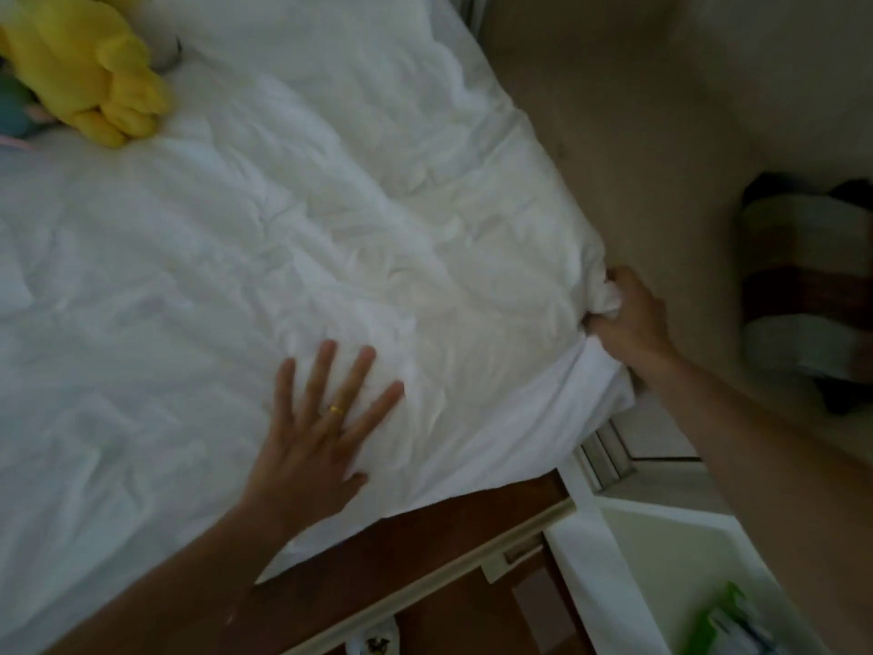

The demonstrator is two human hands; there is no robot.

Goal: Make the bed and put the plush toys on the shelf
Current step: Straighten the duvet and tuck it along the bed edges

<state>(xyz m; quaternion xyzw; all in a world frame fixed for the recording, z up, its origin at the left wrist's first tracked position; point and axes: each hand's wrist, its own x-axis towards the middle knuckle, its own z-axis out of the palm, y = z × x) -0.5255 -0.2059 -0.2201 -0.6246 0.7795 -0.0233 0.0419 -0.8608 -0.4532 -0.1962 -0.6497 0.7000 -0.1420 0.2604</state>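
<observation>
Head view. White duvet, soft and heavily creased, covers the bed; its long axis runs lower left to upper right. L hand lies flat on it near the front edge, fingers straight and spread, gold ring on one finger. R hand bunches the duvet's right corner in curled fingers. Yellow plush toy, fuzzy and lumpy, sits at upper left on the bed.

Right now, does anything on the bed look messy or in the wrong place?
Yes. The white duvet is crumpled all over, and its corner is bunched in the right hand while the left hand presses it flat. The yellow plush toy lies on the bed, not on a shelf.
</observation>
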